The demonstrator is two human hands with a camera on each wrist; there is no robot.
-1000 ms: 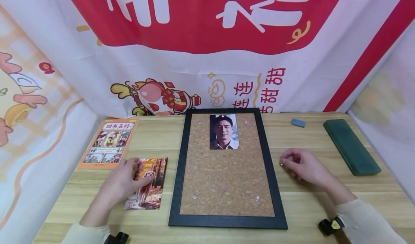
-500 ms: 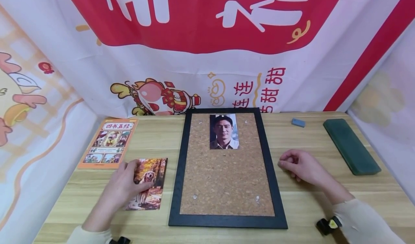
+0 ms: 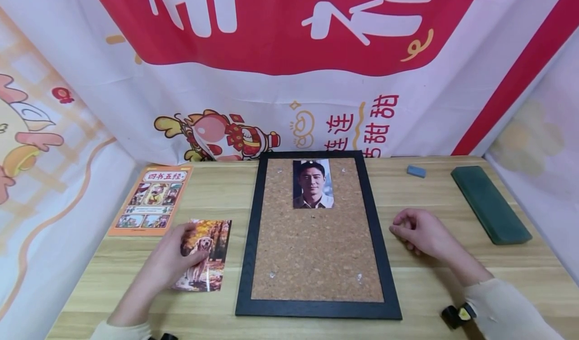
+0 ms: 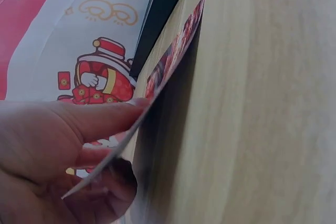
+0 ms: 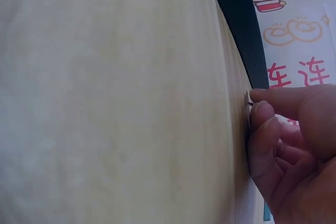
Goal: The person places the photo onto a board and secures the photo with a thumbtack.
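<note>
My left hand (image 3: 169, 257) holds a photo of a dog among autumn trees (image 3: 217, 244), thumb on its face and fingers behind. In the left wrist view the photo (image 4: 176, 56) tilts, its near edge raised off the table. To its right lies a black-framed cork board (image 3: 312, 259). A portrait photo (image 3: 313, 194) is fixed at the board's top with a small light tack. Just right of the frame, my right hand (image 3: 420, 232) pinches a tiny thumbtack between thumb and forefinger. Only the thumbtack's thin dark pin (image 5: 250, 103) shows in the right wrist view.
An orange booklet (image 3: 151, 199) lies at the back left of the wooden table (image 3: 452, 194). At the right are a small blue eraser-like block (image 3: 416, 171) and a long dark green case (image 3: 490, 204). A printed cloth (image 3: 271, 94) hangs behind. Clear tacks or marks dot the cork's corners.
My left hand has curled its fingers under the dog photo, which has shifted slightly left and bent up from the table. My right hand has barely moved.
</note>
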